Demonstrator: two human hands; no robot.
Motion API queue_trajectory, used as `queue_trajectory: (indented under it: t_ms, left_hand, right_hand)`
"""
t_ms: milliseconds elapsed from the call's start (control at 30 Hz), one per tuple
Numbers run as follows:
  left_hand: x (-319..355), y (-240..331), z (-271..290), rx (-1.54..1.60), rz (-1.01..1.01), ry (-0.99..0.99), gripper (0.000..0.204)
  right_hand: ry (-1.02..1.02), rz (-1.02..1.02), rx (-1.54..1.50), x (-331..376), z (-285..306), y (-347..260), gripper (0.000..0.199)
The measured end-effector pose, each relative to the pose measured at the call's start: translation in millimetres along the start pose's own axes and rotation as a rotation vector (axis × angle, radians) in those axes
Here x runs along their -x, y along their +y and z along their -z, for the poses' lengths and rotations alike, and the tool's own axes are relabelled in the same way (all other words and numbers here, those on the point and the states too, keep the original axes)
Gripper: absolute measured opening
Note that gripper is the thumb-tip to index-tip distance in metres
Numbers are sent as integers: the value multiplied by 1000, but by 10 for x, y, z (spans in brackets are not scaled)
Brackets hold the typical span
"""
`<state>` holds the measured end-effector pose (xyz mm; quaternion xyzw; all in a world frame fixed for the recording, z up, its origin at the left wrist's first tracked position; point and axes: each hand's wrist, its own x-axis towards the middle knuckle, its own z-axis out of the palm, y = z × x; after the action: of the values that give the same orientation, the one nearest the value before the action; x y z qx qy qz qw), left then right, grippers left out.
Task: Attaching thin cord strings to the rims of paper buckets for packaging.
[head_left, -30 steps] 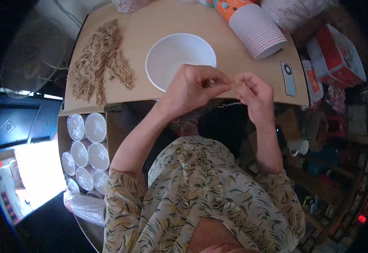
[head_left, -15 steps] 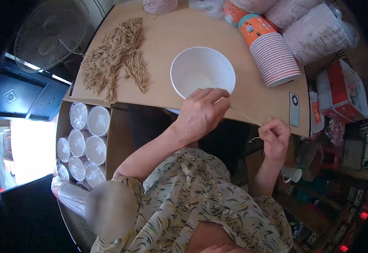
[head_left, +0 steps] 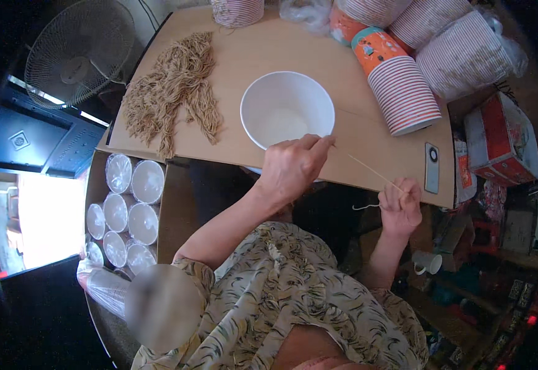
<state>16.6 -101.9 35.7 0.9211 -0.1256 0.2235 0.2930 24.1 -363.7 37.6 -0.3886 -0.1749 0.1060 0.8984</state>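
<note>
A large white paper tub [head_left: 286, 102] stands at the near edge of the table, its open mouth toward me. My left hand [head_left: 295, 166] is closed beside its near rim, thumb and fingertips pinched around one end of a thin beige string [head_left: 374, 172]. The string runs slanting down to the right, taut, to my right hand [head_left: 400, 203], which is closed on it. A short loose tail of the string curls out to the left of my right hand. At the table's left lies a heap of tan strings [head_left: 173, 92] in a loose bundle.
Stacked striped paper tubs [head_left: 403, 92] lie at the far right, some in plastic. A grey phone-like object [head_left: 432, 168] rests near the right edge. Left of me, a carton [head_left: 176, 206] holds several wrapped white tubs [head_left: 143, 223]. A fan [head_left: 78, 61] stands far left.
My right hand has shifted slightly down, its fingers curled more around the string. My left hand has moved a little left along with the tub, and the loose tail shows longer.
</note>
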Motion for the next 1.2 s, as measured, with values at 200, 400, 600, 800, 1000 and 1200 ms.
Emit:
queue_trajectory:
  t_ms: [200, 400, 600, 800, 1000, 1200]
  left_hand:
    - [-101, -98, 511, -113, -7, -103, 63]
    - [39, -661, 861, -379, -84, -71, 39]
    - [-81, -273, 302, -60, -216, 71, 26]
    - [-119, 168, 1, 435, -117, 217, 27]
    - [170, 322, -145, 1112, 334, 13, 23]
    - [485, 6, 31, 1110, 606, -245, 15]
  right_hand:
    - [78, -7, -99, -41, 124, -49, 15]
    - [273, -39, 105, -89, 29, -27, 17]
    - [288, -118, -50, -158, -381, 329, 18]
    - [205, -36, -108, -328, -603, 567, 16]
    - [43, -22, -279, -456, -583, 741, 16]
    - [91, -29, -214, -568, -457, 601, 16]
